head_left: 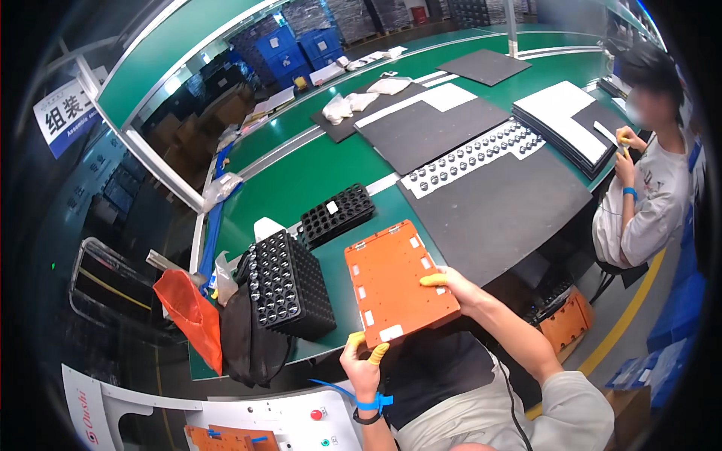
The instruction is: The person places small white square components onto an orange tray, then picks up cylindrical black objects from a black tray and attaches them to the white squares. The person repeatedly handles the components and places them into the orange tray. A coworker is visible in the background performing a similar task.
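**Orange plate held at the bench edge, both hands on it**

Plate: flat, orange, rectangular, with small white labels and metal clips on its top face. It lies at the near edge of the green bench, its near side tipped over the person's lap.

Left hand: below the plate's near left corner, yellow cots on the fingertips, thumb and forefinger closed in a pinch at the plate's edge. Blue strap on the wrist.

Right hand: on the plate's right edge, yellow-capped finger laid along the top, remaining fingers hidden under the plate; grip reads as closed on the edge.

Left of the plate, just beside it: black tray stacked high, its cells filled with small round parts. Behind that, a second black tray, cells mostly bare. Orange bag hangs off the bench's left end.

Right of the plate: large black mat, with a white strip of ringed parts at its far side.

Far right: a seated co-worker.
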`<move>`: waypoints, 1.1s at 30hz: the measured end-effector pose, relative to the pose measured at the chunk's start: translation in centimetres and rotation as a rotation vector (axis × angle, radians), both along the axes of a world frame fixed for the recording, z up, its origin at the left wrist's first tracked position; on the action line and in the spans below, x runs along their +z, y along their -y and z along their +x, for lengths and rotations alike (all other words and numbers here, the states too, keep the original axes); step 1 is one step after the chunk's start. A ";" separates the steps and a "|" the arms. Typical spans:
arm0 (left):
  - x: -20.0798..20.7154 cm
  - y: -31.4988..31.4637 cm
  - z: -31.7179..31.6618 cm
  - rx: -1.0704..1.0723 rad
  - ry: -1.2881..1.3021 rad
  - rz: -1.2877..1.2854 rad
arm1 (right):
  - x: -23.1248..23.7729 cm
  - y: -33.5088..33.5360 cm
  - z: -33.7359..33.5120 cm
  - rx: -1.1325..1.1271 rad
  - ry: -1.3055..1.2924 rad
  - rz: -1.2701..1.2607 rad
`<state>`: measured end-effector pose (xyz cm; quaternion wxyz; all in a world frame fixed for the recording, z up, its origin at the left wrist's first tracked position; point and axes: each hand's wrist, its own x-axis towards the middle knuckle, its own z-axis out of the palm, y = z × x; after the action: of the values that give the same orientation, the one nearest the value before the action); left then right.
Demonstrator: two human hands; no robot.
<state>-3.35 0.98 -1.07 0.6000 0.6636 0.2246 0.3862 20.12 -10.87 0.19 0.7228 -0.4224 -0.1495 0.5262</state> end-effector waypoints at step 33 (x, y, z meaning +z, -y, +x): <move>0.0 -1.8 3.4 0.258 -0.364 0.725 | 7.3 -1.6 1.2 0.074 2.305 0.017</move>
<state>0.06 2.78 -1.10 0.2251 0.8554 0.2577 0.3889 21.28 -9.32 7.54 0.1440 -0.6429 -0.7367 -0.1522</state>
